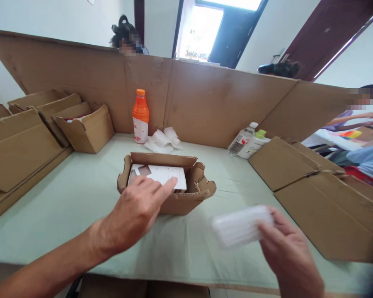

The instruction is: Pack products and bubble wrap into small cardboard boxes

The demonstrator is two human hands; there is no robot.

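Note:
An open cardboard box (180,203) stands on the table in front of me, with a white printed box (161,171) lying inside it toward the left. My left hand (143,198) reaches over the near wall, its fingers bent and gripping the white printed box; the fingertips are partly hidden. To the right of the cardboard box, above the cloth, my right hand (287,240) pinches a flat white packet (240,225) by its right end. Motion blurs the packet, so its exact kind does not show.
Cardboard boxes line the left (21,149) and right (329,211) sides. An orange-capped bottle (140,118), crumpled white wrapping (164,140), a clear bottle (241,140) and a green-capped white bottle (253,145) stand or lie near the cardboard partition (205,101). Other people sit beyond it.

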